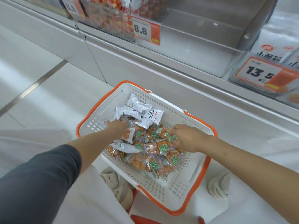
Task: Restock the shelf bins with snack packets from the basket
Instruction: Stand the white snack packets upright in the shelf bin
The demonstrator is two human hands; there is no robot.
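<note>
grey sleeve (40, 183): closest thing to the lens. It covers the left upper arm, and the bare forearm runs on from it to the left hand.
left hand (116, 126): down in the basket, back of the hand up, right where the white packets meet the orange ones. The fingers are blurry and half buried, so honestly can't tell if it's got hold of anything.
right hand (189, 137): also in the basket, across the pile from the left hand. Fingers and thumb are curled in, a narrow grip pinching the orange-and-green packets under it.
orange-and-green packets (161, 149): a heap between the two hands, spilling camera-side of both.
white packets (139, 109): just past the left hand, on the shelf side. One more lies just camera-side of that hand.
basket (186, 188): white slotted walls, orange rim, sits on the floor around both hands.
clear bin (202, 46): on the shelf above and beyond the right hand.
red-packet bin (110, 21): above and beyond the left hand, with the 8.8 tag (146, 30) between it and the clear bin.
13.5 tag (258, 73): on another bin, further out past the right hand.
shoes (119, 186): pale. One is under the left forearm by the basket, the other under the right forearm.
</note>
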